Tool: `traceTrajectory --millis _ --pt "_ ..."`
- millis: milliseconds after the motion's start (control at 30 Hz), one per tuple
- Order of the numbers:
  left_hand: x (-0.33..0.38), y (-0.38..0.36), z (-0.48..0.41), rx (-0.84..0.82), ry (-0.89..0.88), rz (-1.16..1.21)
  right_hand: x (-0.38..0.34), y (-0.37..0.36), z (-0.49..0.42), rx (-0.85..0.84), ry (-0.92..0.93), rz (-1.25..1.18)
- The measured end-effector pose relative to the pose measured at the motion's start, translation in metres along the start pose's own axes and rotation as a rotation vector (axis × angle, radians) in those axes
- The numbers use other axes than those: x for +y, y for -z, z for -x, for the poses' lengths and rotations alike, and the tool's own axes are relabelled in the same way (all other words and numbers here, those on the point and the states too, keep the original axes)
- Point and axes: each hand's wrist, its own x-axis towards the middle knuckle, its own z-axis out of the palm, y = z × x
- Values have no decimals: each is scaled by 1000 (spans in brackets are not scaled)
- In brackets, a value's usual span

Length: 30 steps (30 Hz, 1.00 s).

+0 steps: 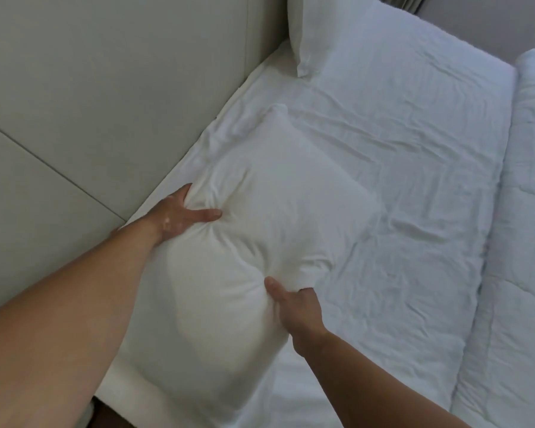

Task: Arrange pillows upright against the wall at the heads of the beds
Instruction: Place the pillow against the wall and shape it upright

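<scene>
Held pillow: plump white fabric pillow (244,242), lying on the bed near the headboard, not upright.
Left hand: left hand (179,216) grips the pillow's wall-side edge, thumb dug into the cloth (fingers hidden beneath).
Right hand: right hand (294,307) pinches the opposite edge, cloth bunched.
Second pillow: white cased pillow (322,32) stands upright against the beige padded headboard (121,88).
Bed: wrinkled white sheet (399,168); folded white duvet (519,242) alongside.

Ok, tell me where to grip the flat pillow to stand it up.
Grip the flat pillow on its two opposite long edges, left hand from the wall side, right hand from the bed side. It is soft and bunches, so take deep handfuls as now.
</scene>
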Motion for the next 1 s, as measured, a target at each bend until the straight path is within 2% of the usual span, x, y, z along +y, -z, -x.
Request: traceTrajectory --millis 167,367,433,567,700,833,1000 --pt "-26 -8 4 69 78 -102 -16 11 -2 -52 27 322" --pt "-39 2 31 107 117 -308 -67 58 29 -30 171 1039" --pt "-44 6 41 93 131 -318 -92 66 33 15 294 1153" --pt "-64 17 54 74 141 -257 -153 55 14 10 698 1269" --pt "-92 21 61 75 109 -180 -211 15 -33 -109 972 1376" --pt "-113 22 66 67 131 -76 -259 -32 -76 -336 973 1652" --pt "-136 28 64 -1 199 -33 -298 -92 -104 -516 786 1811"
